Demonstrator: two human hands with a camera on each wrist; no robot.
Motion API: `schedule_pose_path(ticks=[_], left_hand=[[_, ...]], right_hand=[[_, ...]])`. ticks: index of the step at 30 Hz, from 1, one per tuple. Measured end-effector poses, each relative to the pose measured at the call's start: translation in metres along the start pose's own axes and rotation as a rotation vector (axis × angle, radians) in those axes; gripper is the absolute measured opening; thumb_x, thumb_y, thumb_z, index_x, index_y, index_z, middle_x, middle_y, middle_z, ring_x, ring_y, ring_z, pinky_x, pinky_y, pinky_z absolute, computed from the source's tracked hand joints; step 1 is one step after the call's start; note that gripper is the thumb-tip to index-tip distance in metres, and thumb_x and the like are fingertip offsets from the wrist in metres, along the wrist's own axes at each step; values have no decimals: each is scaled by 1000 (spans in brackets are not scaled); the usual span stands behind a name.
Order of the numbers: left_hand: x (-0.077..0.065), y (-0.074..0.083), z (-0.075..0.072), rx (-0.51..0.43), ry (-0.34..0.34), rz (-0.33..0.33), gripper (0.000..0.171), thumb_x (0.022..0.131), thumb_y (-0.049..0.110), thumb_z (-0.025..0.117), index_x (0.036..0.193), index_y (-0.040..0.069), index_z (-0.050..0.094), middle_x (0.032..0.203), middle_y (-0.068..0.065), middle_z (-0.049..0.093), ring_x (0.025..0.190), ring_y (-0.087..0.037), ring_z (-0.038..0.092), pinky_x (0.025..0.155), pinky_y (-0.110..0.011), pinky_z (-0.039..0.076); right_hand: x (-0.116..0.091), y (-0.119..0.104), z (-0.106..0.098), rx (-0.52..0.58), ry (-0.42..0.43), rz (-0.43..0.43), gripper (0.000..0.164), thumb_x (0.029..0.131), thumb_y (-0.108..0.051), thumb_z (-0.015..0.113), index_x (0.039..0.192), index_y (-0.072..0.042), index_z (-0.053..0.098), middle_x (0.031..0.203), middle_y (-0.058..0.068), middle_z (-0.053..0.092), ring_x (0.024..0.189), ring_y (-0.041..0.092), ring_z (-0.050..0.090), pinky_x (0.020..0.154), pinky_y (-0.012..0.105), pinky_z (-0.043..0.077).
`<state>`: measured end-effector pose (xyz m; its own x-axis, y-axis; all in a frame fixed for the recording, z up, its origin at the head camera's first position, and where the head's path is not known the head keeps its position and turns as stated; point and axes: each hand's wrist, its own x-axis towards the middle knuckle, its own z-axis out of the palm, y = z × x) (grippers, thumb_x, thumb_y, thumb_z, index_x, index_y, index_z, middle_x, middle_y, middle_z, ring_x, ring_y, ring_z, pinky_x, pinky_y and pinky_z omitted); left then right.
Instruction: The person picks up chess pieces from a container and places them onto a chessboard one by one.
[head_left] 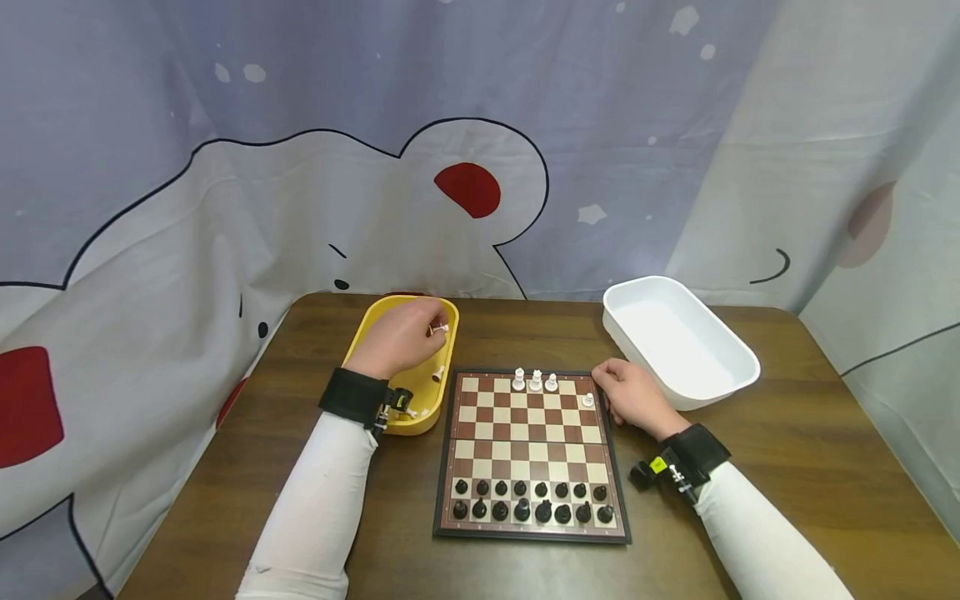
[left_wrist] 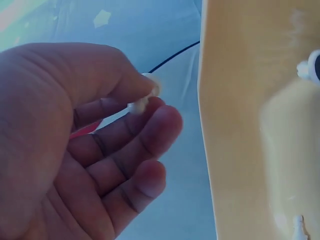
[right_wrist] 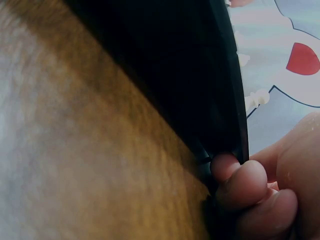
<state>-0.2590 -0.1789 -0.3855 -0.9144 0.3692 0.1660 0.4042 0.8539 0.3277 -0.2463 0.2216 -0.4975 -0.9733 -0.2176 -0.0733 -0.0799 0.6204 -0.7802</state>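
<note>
My left hand (head_left: pixel 405 333) is above the yellow tray (head_left: pixel 377 310), pinching a small white chess piece (left_wrist: pixel 154 86) between thumb and fingertip; the piece's kind is hidden by the fingers. A few loose white chess pieces (head_left: pixel 438 375) lie in that tray. At the far right corner of the chessboard (head_left: pixel 532 452), my right hand (head_left: pixel 633 393) grips the board's edge with curled fingers. Three white pieces (head_left: pixel 536 381) stand along the far row, and a single white piece (head_left: pixel 588 400) stands nearer the right corner. Black pieces (head_left: pixel 521 508) fill the two near rows.
A white plastic tray (head_left: pixel 678 333) sits right of the board, just beyond my right hand. All of this is on a brown wooden table (head_left: pixel 795 433). A patterned curtain (head_left: pixel 337 67) hangs behind the table's far edge.
</note>
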Motion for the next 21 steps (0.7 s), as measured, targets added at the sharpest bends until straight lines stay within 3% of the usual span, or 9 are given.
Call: schedule_pose_path(ticks=[6, 21], left_hand=[[-1, 6, 1, 17, 46, 48, 18, 103, 12, 66, 118, 6, 74, 102, -6, 68, 88, -24, 62, 81, -39, 55], [2, 31, 8, 0, 99, 208, 11, 101, 8, 68, 106, 7, 77, 96, -5, 64, 81, -19, 60, 75, -33, 55]], right_hand=[[1, -4, -1, -5, 0, -3, 36, 119, -29, 49, 125, 1, 69, 56, 3, 55, 46, 23, 58, 55, 38, 50], [1, -1, -1, -14, -5, 15, 34, 119, -28, 49, 124, 0, 69, 56, 3, 55, 46, 24, 59, 56, 38, 50]])
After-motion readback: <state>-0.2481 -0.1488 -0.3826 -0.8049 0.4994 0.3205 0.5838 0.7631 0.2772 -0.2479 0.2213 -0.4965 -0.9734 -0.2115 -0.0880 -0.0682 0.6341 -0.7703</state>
